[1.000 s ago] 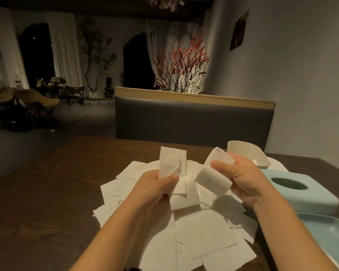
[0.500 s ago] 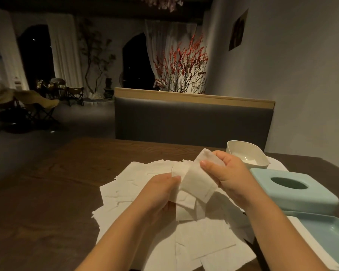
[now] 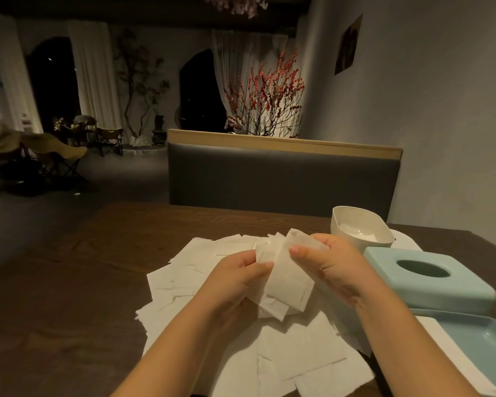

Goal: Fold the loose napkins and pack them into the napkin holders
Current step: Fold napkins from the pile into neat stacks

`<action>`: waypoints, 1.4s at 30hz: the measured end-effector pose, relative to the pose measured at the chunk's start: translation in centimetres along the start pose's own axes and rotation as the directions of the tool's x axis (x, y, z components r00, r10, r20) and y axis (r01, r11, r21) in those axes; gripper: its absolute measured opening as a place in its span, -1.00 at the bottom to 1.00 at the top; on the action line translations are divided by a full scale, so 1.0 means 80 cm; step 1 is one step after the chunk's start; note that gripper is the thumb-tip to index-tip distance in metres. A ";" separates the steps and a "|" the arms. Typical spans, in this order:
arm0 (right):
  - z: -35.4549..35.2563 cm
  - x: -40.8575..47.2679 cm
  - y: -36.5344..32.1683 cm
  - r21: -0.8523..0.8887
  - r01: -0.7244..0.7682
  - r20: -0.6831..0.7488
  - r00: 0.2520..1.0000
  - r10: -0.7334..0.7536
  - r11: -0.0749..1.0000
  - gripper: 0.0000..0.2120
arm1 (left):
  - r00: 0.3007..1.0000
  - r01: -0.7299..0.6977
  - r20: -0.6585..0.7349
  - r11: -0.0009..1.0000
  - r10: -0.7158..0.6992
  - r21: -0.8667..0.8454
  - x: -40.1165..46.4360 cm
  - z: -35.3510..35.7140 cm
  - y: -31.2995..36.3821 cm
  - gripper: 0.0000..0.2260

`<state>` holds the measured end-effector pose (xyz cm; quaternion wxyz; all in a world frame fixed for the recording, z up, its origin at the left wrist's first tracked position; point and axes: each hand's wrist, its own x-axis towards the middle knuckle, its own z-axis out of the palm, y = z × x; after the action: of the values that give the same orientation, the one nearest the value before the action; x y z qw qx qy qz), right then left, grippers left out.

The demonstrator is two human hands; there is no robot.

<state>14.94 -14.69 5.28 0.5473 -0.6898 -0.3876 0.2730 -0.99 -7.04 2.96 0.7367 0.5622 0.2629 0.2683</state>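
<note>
We judge the task to be in its early part: a wide heap of loose white paper napkins point(image 3: 241, 333) covers the middle of the dark wooden desk point(image 3: 78, 282), most of them flat and unfolded. Toward the right edge sits a pale green plastic napkin holder lid with an oval slot point(image 3: 430, 279), and its matching pale green tray point(image 3: 481, 348) lies at the near right corner, with no napkins visible on the part we can see. Behind them, an off-white plastic holder tub point(image 3: 361, 229) stands open with something white in its bottom; we cannot tell whether that is packed napkins.

Above the heap, both hands work a small stack of folded white napkins point(image 3: 284, 279). Our left hand point(image 3: 235, 279) has its fingers curled round the stack's left side, thumb on top. Our right hand point(image 3: 327, 262) pinches the topmost folded napkin by its upper right part, laying it against the stack. Both forearms reach in from the near edge, and the stack hangs clear of the heap. Nearly all the folding and all the packing seems left.
</note>
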 end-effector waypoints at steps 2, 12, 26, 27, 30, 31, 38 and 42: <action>-0.002 -0.001 -0.002 -0.031 0.036 -0.023 0.999 -0.037 0.999 -0.83 | 0.999 0.028 -0.038 0.993 -0.032 -0.118 -0.001 0.002 0.001 -0.78; -0.011 -0.011 -0.015 -0.167 0.172 0.040 0.985 -0.167 0.971 -0.92 | 0.972 -0.024 -0.233 1.000 0.023 0.000 0.007 0.003 0.002 -0.81; -0.024 -0.019 -0.022 0.047 0.142 0.321 0.935 -0.149 0.989 -0.87 | 0.968 0.099 -0.233 0.995 -0.091 0.022 0.003 0.007 0.013 -0.61; -0.018 -0.017 -0.020 0.001 0.158 0.259 0.954 -0.153 0.987 -0.90 | 0.972 0.091 -0.220 0.996 -0.084 0.023 0.002 0.007 0.009 -0.65; -0.005 -0.006 -0.009 -0.114 0.176 0.145 0.977 -0.159 0.978 -0.92 | 0.986 0.075 -0.152 0.997 -0.076 -0.010 0.002 0.009 0.001 -0.75; -0.003 -0.003 -0.007 -0.132 0.165 0.123 0.981 -0.149 0.977 -0.92 | 0.987 0.076 -0.138 0.997 -0.077 -0.011 0.004 0.007 0.000 -0.76; 0.009 0.001 0.001 -0.186 0.168 0.057 0.985 -0.160 0.968 -0.91 | 0.994 0.113 -0.011 0.993 -0.113 0.047 -0.001 0.003 -0.001 -0.74; 0.005 -0.002 -0.001 -0.129 0.180 -0.021 0.983 -0.184 0.975 -0.87 | 0.992 0.059 -0.118 0.991 -0.045 0.117 0.006 -0.002 -0.003 -0.74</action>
<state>14.56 -14.59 5.23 0.5313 -0.6892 -0.4565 0.1853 -0.76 -6.66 2.68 0.6917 0.5822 0.3355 0.2647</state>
